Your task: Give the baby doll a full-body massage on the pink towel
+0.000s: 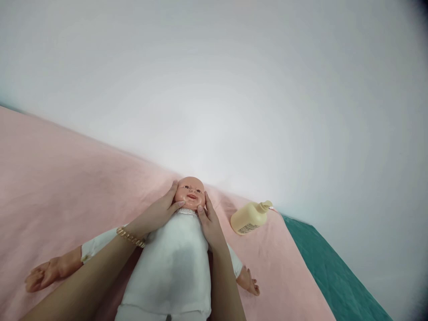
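A baby doll (177,263) in white cloth clothing lies on its back, its head toward the wall and its arms spread out to both sides. My left hand (162,209) cups one side of the doll's head, the thumb resting by its chin and the fingers along its cheek. On the other side, my right hand (210,223) holds the head in the same way, thumb near the jaw. Both hands are closed about the head from either side. A gold bracelet (130,236) circles my left wrist.
A pale yellow pump bottle (249,218) lies tilted to the right of the doll. Beneath everything spreads a pink cloth (83,178), with a green surface (327,263) showing past its right edge. A plain white wall (214,89) rises right behind the doll's head.
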Available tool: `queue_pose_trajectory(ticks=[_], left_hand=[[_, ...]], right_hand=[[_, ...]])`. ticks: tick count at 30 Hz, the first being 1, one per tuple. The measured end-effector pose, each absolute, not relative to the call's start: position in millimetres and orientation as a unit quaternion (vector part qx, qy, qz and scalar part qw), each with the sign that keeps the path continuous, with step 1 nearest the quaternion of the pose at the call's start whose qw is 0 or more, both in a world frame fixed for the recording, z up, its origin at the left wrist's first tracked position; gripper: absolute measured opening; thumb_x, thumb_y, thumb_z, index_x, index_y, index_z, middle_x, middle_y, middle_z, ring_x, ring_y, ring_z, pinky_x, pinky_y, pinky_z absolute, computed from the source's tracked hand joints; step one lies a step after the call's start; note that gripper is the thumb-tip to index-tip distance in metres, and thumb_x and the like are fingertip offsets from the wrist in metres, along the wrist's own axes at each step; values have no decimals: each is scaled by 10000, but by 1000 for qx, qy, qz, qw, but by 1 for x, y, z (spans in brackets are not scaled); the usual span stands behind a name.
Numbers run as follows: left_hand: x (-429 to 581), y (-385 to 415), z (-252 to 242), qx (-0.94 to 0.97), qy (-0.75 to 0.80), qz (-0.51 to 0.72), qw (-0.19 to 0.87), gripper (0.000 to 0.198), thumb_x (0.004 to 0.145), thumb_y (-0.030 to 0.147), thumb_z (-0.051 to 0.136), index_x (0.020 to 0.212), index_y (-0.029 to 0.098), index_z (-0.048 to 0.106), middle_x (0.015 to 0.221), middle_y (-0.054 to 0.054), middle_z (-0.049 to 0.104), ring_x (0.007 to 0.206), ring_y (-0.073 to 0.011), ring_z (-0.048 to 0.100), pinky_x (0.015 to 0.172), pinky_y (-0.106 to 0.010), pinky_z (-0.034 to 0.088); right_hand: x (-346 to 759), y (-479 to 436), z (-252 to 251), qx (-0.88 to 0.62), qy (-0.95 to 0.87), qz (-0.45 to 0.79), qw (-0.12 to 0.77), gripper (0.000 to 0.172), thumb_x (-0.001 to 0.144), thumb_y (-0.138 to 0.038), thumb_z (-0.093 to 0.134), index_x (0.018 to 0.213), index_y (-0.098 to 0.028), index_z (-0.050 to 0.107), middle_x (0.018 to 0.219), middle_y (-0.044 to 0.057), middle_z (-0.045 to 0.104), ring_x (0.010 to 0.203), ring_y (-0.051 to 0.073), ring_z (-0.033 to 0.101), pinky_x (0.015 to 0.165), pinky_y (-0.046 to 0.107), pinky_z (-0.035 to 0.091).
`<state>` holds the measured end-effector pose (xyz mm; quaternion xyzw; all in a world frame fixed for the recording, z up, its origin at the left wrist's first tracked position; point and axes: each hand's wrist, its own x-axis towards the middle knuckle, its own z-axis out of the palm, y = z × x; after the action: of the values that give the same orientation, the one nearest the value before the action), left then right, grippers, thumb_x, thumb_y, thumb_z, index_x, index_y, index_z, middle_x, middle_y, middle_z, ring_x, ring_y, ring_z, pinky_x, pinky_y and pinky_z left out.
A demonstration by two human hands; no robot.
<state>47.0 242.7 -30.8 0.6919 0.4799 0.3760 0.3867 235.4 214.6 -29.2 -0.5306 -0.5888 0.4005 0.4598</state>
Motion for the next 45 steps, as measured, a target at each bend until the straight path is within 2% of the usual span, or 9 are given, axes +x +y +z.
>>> queue_pose_trajectory(ticks=[2,5,10,17,22,28,34,39,45], left_hand=[[49,244,-36,681,470,386,408,824,903,542,330,1535,102,39,1564,-125,232,1422,-286,271,1147,-447,282],[51,245,-43,660,465,411,424,841,889,582,337,1540,133,51,1556,-116,264,1413,-299,292,1146,-462,282],[52,245,-42,654,443,428,439,895,855,636,367,1535,118,101,1560,-120,260,1428,-290,248,1158,-417,264],[49,244,-33,642,423,412,490,1042,766,569,611,1538,157,46,1483,-128,424,1292,-327,479,1049,-419,425],[49,240,-28,640,441,420,468,973,739,538,677,1512,199,192,1420,-119,506,1250,-316,524,993,-408,471],[50,236,-16,656,445,409,452,772,787,533,621,1439,238,330,1346,-90,575,1179,-308,580,952,-411,486],[49,238,-18,666,467,402,420,786,815,560,563,1468,215,292,1404,-102,522,1237,-312,530,984,-416,454],[49,237,-18,664,472,395,426,815,825,605,534,1492,229,254,1426,-92,505,1260,-317,513,999,-421,445],[50,243,-29,647,480,397,440,894,828,627,524,1533,229,144,1523,-101,363,1376,-318,365,1081,-447,368]], right_hand=[[236,213,-28,-540,-595,394,447,764,898,-591,485,1516,-221,232,1573,21,245,1450,190,229,1194,397,217],[237,212,-27,-540,-592,402,443,755,909,-599,455,1519,-223,217,1576,9,234,1454,177,212,1202,393,191],[237,211,-26,-524,-577,433,453,768,889,-591,506,1518,-259,215,1569,2,256,1441,196,255,1191,421,226],[230,213,-25,-503,-551,475,467,954,810,-561,641,1534,-197,138,1543,85,314,1382,225,382,1138,408,349],[226,219,-35,-489,-537,464,508,1033,734,-549,723,1528,-182,173,1514,117,366,1353,274,422,1092,436,411],[226,223,-40,-506,-553,441,493,1018,760,-530,702,1530,-163,146,1523,124,348,1364,263,408,1118,424,377],[224,220,-35,-529,-561,409,489,901,796,-521,666,1517,-217,217,1515,89,371,1361,256,412,1111,437,382],[223,216,-29,-542,-560,410,474,931,804,-561,629,1519,-149,197,1525,116,348,1372,237,396,1129,390,355],[227,216,-31,-549,-572,400,460,909,844,-629,542,1531,-173,157,1554,91,291,1414,229,320,1152,417,303]])
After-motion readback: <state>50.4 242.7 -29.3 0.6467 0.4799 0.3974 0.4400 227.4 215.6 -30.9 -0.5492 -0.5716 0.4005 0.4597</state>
